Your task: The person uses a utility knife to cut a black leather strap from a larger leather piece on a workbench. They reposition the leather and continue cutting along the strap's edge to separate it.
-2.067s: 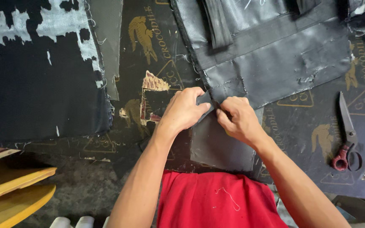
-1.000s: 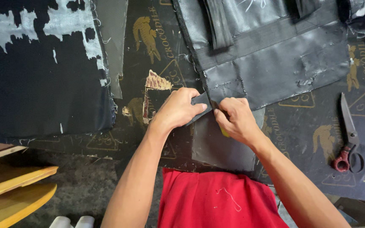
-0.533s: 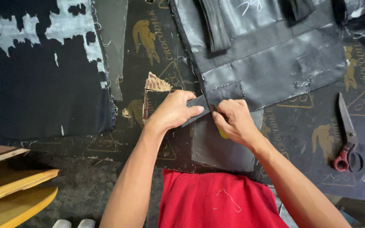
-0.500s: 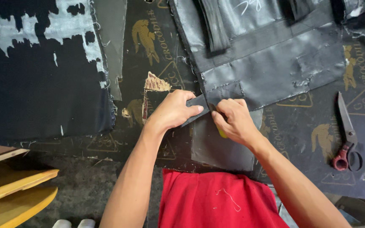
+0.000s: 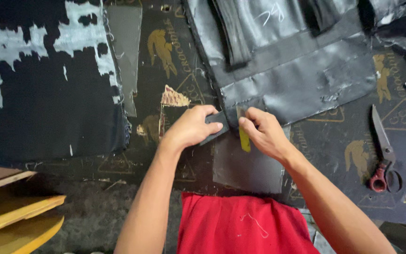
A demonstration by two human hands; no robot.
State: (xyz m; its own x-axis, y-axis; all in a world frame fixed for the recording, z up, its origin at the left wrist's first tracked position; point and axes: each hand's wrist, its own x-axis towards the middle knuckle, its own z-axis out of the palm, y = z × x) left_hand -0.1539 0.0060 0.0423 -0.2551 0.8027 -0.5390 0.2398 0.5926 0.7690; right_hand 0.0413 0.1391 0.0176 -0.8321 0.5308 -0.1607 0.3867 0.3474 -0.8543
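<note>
Left edge: yellow wooden boards [image 5: 15, 216]; above them a black sheet with flaking white patches [image 5: 43, 80]. Left hand [image 5: 191, 129] curled nearly closed, thumb and fingers pinching the edge of a small dark leather flap [image 5: 218, 123]; forearm runs up from lower centre. Right hand [image 5: 264, 134] half closed around a yellow tool [image 5: 244, 138], fingertips pressed on the same flap, just beside the left hand; flap lies at the lower corner of the large grey-black leather panel [image 5: 297, 80]. Far right, well apart: red-handled scissors [image 5: 382, 150].
</note>
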